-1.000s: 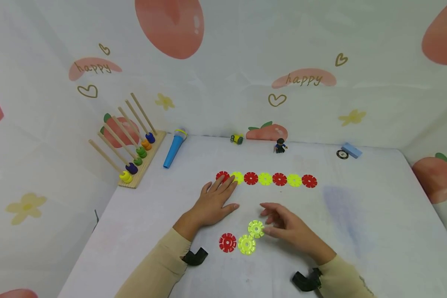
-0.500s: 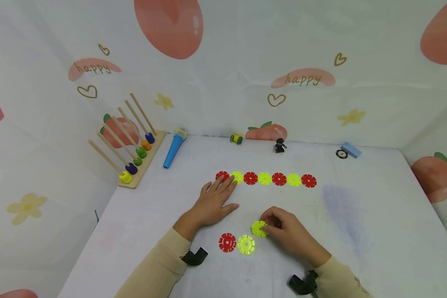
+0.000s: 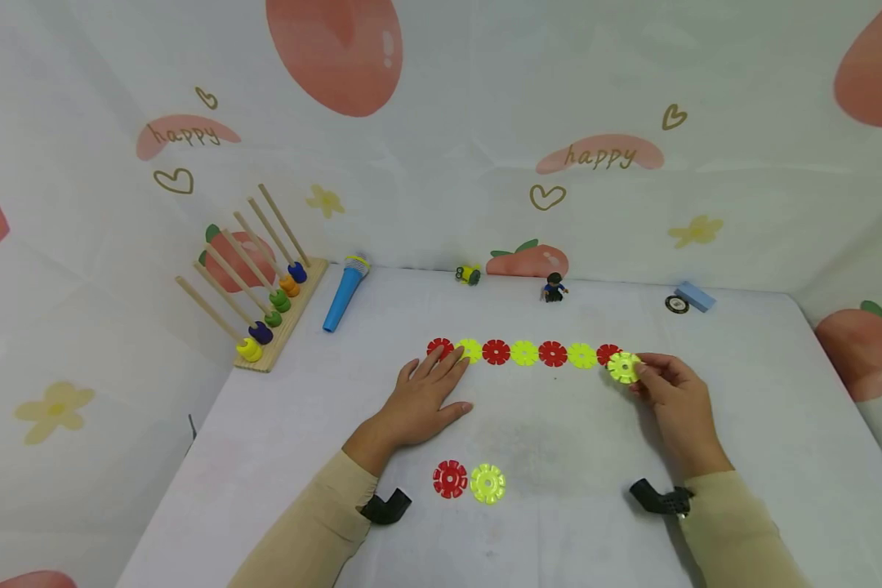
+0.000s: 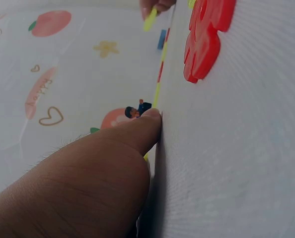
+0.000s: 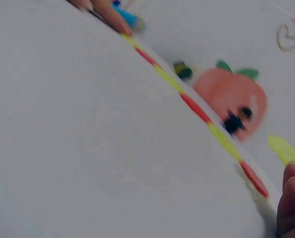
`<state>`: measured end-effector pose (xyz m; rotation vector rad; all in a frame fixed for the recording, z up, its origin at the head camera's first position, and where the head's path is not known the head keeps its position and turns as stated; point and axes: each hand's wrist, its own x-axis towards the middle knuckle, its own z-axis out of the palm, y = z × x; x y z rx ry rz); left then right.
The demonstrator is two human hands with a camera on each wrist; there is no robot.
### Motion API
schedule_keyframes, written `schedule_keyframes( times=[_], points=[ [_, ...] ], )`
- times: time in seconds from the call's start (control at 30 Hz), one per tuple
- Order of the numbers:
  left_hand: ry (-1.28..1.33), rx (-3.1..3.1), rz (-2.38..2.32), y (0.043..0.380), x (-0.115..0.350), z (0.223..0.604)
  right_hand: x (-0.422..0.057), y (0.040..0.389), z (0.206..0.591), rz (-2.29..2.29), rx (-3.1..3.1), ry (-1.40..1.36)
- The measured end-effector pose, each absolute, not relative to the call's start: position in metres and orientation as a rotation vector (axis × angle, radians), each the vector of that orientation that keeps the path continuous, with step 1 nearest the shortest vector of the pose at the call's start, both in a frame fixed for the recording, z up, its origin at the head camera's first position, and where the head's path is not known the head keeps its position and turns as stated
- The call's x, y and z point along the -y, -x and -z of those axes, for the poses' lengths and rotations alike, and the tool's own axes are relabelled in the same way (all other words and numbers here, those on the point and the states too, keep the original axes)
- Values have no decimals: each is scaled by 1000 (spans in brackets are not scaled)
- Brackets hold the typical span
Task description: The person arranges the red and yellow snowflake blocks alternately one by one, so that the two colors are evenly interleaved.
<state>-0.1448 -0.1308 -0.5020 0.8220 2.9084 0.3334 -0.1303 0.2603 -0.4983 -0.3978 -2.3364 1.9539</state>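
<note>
My right hand (image 3: 679,408) pinches a yellow notched disc (image 3: 623,367) between thumb and fingers, above the table. In the head view that disc partly covers the red disc (image 3: 607,353) at the right end of a row. The row alternates red and yellow discs, lying edge to edge. My left hand (image 3: 422,404) lies flat with spread fingers, its fingertips on the leftmost red disc (image 3: 439,349) and the yellow disc (image 3: 470,351) beside it. Nearer to me lie a loose red disc (image 3: 450,479) and a loose yellow disc (image 3: 488,484), side by side.
At the left stands a wooden peg rack (image 3: 279,327) with coloured beads, beside a blue toy microphone (image 3: 345,292). Along the back are a small yellow-green toy (image 3: 468,274), a toy figure (image 3: 554,287), a black wheel (image 3: 677,305) and a blue block (image 3: 695,296).
My right hand has picked up a yellow disc from beside the loose discs and carried it up and right to the row's right end. The left hand has stayed in place.
</note>
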Motion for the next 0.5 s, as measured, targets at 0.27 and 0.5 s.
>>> schedule_keyframes(
  times=[0.27,0.5],
  points=[
    [-815,-2910,-319,145,132,503,-298,147,500,-1671,2507,515],
    [-830,-2911,-339,145,132,502,-286,137,504,-1073,2762,183]
  ],
)
